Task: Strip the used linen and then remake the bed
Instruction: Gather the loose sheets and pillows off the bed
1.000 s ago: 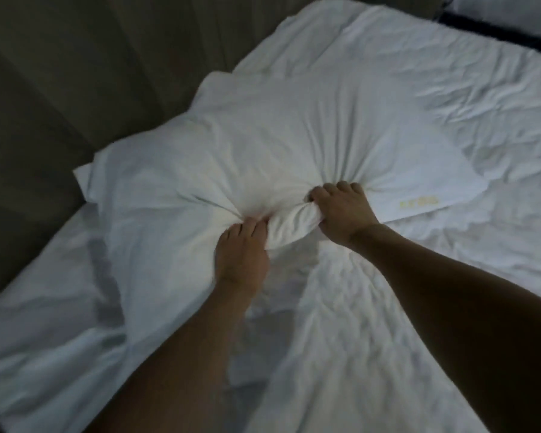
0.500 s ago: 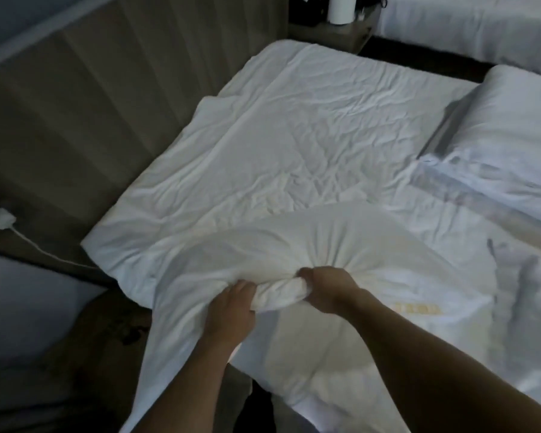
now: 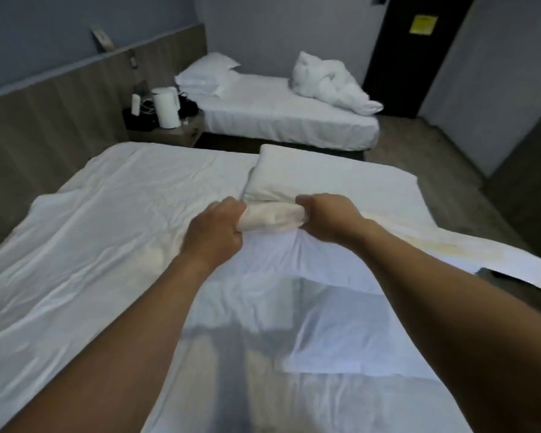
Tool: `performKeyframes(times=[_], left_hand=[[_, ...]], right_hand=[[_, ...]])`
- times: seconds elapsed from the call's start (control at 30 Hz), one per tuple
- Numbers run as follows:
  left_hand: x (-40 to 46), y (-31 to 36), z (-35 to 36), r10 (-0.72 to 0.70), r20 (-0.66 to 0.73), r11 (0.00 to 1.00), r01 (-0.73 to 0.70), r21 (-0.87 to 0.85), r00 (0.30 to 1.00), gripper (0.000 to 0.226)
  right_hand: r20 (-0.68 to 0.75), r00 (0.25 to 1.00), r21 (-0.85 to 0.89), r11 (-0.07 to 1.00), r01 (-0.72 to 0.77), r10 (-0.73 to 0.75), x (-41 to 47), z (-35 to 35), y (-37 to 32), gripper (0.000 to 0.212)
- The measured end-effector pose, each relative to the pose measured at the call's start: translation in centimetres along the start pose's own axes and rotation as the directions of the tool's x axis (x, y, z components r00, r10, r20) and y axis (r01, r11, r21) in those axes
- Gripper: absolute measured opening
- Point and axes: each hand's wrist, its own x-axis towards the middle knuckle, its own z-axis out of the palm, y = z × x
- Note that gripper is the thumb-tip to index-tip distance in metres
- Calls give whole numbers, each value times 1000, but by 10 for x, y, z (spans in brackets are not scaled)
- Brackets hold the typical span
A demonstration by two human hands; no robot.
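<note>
A white pillow hangs lifted over the near bed, bunched at its top edge. My left hand and my right hand each grip that rolled edge, close together. The pillowcase's loose end trails out to the right past the mattress side. Under it lies a wrinkled white sheet covering the bed. A second pillow rests flat on the bed just beyond my hands.
A wooden headboard panel runs along the left wall. A bedside table carries a white kettle and cables. A second bed behind holds pillows and a crumpled duvet. A dark door stands at the back right.
Both hands have lifted the pillow off the headboard end and swung it across the bed. My view has risen and turned toward the second bed and the door.
</note>
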Motion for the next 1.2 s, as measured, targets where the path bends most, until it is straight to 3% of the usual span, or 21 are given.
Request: performKeyframes(times=[0.1,0.2,0.33,0.37,0.43,0.5,0.53,0.57,0.6,0.77,0.87,1.0,1.2], left_hand=[[32,77,12,189,-73,981,-185,60,979,29],[51,140,36,331,-111,939,-316,133,937,31],[40,200,108,362,-80,925,-347,155,929,30],[28,210,137,348,-1,926,-344,156,937,31],[-5,227,195,195,354,952,-264,156,915,33],[-39,244,237,-70,695,981,-78,178,716,31],[-51,253,248,-151,783,980,-14,199,603,31],[-59,262,254,-182,821,978,17,206,541,32],[-62,269,254,-187,831,979,31,201,524,34],[-33,273,236,-237,710,971,182,154,663,37],[-17,272,220,-237,620,971,207,121,748,36],[2,266,205,-209,533,977,194,84,820,38],[28,227,206,-164,534,985,170,39,829,41]], right_hand=[[-105,990,-40,995,-97,92,-47,-30,66,12],[-159,977,-72,986,-152,139,-88,-39,128,21],[-169,977,-52,989,-140,130,-146,-2,197,16],[-101,984,-45,987,-153,148,-164,18,211,17],[206,951,-16,973,-232,230,-208,70,234,32],[561,782,64,928,-366,270,-253,112,249,47],[646,712,81,903,-422,275,-269,123,257,53],[670,688,97,887,-452,278,-280,126,265,57],[660,696,114,877,-467,284,-285,125,274,59],[408,860,212,884,-416,306,-262,99,293,57],[267,920,275,893,-357,286,-239,91,285,56],[189,947,270,913,-304,259,-209,92,269,55],[170,936,238,909,-343,308,-160,111,251,55]])
